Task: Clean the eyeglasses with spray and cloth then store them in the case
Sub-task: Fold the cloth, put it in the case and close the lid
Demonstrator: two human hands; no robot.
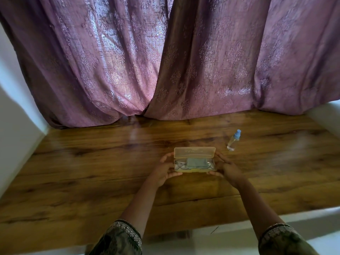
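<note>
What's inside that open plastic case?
In the open case, a grey-blue cloth lies over eyeglasses; only frame parts show at the ends. The lenses are mostly covered.

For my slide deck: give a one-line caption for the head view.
Both hands steady an open case holding eyeglasses and cloth; spray bottle stands nearby.

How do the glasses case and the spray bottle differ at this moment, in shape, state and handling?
The case is a flat, yellowish rectangular box; the spray bottle is a slim clear cylinder with a blue top. The case is open, its lid tipped back, with eyeglasses and a cloth inside; the bottle's top is on. The left hand and right hand hold the case's ends; nothing touches the bottle. Both rest on the wooden table.
</note>
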